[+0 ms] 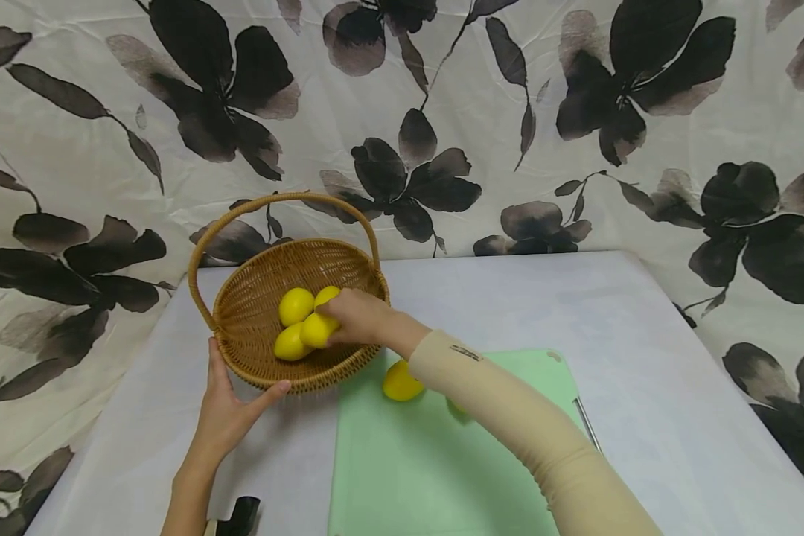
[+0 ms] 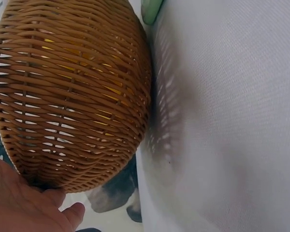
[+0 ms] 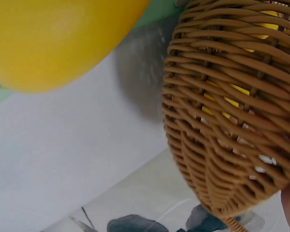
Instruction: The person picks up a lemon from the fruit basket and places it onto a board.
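Handling lemons [image 1: 295,305] inside the basket [image 1: 288,262], the right grip [image 1: 360,316] seems clamped on one, though partly hidden, others just beside it, the left grip [image 1: 231,413] holding the basket's near side, so next probably calls for careful lifting or release.

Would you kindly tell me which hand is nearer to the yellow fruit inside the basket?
The right hand: it is inside the basket, touching the yellow fruit. The left hand is outside, holding the basket's near left side.
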### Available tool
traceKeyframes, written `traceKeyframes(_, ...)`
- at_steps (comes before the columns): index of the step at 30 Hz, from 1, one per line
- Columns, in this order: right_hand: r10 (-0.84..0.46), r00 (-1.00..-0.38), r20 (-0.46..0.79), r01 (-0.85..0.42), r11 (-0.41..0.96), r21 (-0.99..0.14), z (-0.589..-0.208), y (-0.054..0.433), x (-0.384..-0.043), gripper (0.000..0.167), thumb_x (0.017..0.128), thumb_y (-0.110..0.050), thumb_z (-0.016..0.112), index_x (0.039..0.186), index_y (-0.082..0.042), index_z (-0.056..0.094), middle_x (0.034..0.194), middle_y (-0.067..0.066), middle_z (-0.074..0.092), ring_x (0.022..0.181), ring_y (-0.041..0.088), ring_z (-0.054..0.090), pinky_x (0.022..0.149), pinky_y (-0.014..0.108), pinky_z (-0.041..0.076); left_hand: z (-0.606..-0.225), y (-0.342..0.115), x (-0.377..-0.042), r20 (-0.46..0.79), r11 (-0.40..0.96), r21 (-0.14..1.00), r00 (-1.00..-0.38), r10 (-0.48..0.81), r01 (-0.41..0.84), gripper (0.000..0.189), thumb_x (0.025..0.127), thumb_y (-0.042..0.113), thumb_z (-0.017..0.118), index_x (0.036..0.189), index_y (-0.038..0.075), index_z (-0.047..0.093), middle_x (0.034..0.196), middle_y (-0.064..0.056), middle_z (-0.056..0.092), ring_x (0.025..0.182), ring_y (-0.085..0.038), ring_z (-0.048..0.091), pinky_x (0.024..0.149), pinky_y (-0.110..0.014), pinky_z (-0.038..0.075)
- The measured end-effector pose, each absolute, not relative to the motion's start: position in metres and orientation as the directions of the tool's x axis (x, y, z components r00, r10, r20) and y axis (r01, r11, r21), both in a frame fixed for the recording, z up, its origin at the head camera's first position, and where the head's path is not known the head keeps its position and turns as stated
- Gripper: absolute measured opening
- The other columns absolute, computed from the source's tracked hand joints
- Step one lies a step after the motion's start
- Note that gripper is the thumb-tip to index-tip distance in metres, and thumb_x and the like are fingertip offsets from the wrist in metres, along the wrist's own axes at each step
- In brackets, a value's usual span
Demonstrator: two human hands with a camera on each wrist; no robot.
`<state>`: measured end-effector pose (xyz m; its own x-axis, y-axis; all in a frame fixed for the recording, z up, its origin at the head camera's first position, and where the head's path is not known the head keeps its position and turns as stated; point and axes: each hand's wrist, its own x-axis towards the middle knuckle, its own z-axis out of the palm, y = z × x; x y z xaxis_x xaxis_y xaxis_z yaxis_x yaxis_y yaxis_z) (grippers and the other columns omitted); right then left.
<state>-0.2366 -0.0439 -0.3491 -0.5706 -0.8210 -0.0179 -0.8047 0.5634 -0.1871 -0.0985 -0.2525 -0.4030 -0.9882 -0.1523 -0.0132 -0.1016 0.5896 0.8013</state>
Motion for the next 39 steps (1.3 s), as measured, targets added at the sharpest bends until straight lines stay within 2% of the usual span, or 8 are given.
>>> traceKeyframes(8, -0.824, -0.565, 0.042, -0.806, 0.540, -0.241, -0.342, -0.027, -0.237, 0.056, 0.087, -0.034, 0.071, 0.133, -0.005, 0.057, 0.120, 0.007, 0.068, 0.104, 0.016, 0.066, 0.093, 0.026, 0.052, -0.404, -0.252, -0.100, 0.003, 0.594, 0.800, -0.989, -0.150, -0.088, 0.123, 0.082, 0.040, 0.074, 0.147, 0.024, -0.030, 0.159, -0.008, -0.023, 0.147, -0.042, -0.007, 0.113, -0.068, 0.009)
traceKeyframes(17, -0.807, -0.582, 0.100, -0.785, 0.525, -0.330, -0.339, -0.004, -0.236, 0.059, 0.086, -0.033, 0.071, 0.134, -0.002, 0.056, 0.128, 0.011, 0.064, 0.111, 0.019, 0.064, 0.097, 0.029, 0.051, -0.403, -0.249, -0.102, -0.002, 0.609, 0.787, -0.987, -0.160, -0.100, 0.125, 0.081, 0.041, 0.074, 0.147, 0.022, -0.030, 0.159, -0.009, -0.022, 0.147, -0.043, -0.006, 0.112, -0.069, 0.010)
traceKeyframes(22, -0.793, -0.591, 0.146, -0.782, 0.520, -0.343, -0.335, 0.012, -0.234, 0.060, 0.086, -0.033, 0.072, 0.135, -0.003, 0.055, 0.132, 0.010, 0.061, 0.118, 0.021, 0.061, 0.101, 0.031, 0.048, -0.403, -0.247, -0.102, -0.002, 0.609, 0.787, -0.987, -0.158, -0.099, 0.125, 0.081, 0.041, 0.074, 0.147, 0.022, -0.030, 0.159, -0.009, -0.023, 0.147, -0.043, -0.008, 0.112, -0.069, 0.010)
traceKeyframes(28, -0.776, -0.587, 0.232, -0.790, 0.486, -0.373, -0.330, 0.037, -0.230, 0.058, 0.086, -0.030, 0.072, 0.135, -0.005, 0.055, 0.133, 0.009, 0.060, 0.118, 0.022, 0.061, 0.101, 0.031, 0.049, -0.403, -0.247, -0.101, 0.000, 0.609, 0.787, -0.988, -0.154, -0.095, 0.125, 0.081, 0.040, 0.074, 0.147, 0.022, -0.031, 0.158, -0.009, -0.025, 0.147, -0.042, -0.010, 0.113, -0.068, 0.008)
traceKeyframes(34, -0.751, -0.561, 0.350, -0.814, 0.423, -0.397, -0.329, 0.069, -0.226, 0.056, 0.083, -0.026, 0.075, 0.131, -0.001, 0.058, 0.130, 0.012, 0.062, 0.116, 0.023, 0.063, 0.099, 0.029, 0.050, -0.403, -0.248, -0.101, -0.001, 0.613, 0.785, -0.989, -0.150, -0.094, 0.124, 0.082, 0.040, 0.073, 0.146, 0.023, -0.031, 0.157, -0.009, -0.026, 0.147, -0.042, -0.011, 0.114, -0.067, 0.006)
traceKeyframes(39, -0.718, -0.583, 0.380, -0.801, 0.431, -0.415, -0.332, 0.096, -0.222, 0.057, 0.080, -0.024, 0.077, 0.129, 0.001, 0.059, 0.128, 0.013, 0.064, 0.113, 0.023, 0.065, 0.096, 0.030, 0.052, -0.403, -0.249, -0.100, 0.002, 0.608, 0.789, -0.989, -0.148, -0.089, 0.123, 0.082, 0.039, 0.073, 0.146, 0.024, -0.031, 0.158, -0.008, -0.026, 0.147, -0.041, -0.012, 0.114, -0.068, 0.006)
